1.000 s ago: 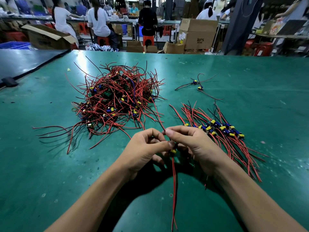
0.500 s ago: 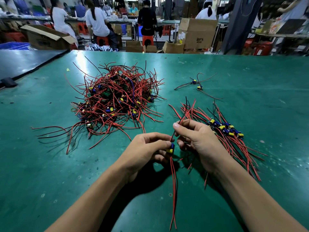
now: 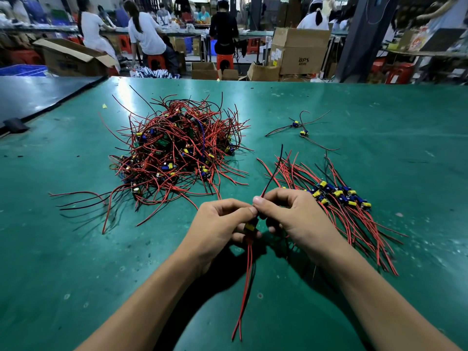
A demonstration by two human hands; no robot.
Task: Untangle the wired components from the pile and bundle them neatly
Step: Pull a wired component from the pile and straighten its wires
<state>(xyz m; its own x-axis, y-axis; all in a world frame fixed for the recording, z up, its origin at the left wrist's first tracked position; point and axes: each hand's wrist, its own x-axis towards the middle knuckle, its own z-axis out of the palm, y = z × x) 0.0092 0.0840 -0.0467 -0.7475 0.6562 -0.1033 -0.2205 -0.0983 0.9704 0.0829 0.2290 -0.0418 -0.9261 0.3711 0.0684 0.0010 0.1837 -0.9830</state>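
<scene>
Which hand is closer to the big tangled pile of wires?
The left. The left hand is just in front of the tangled pile; the right hand is farther right, against the sorted bundle.

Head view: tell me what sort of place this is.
Probably an electronics assembly workshop: a tangled pile of wired components lies on a green workbench, cardboard boxes stand behind it, and other workers sit beyond.
</scene>
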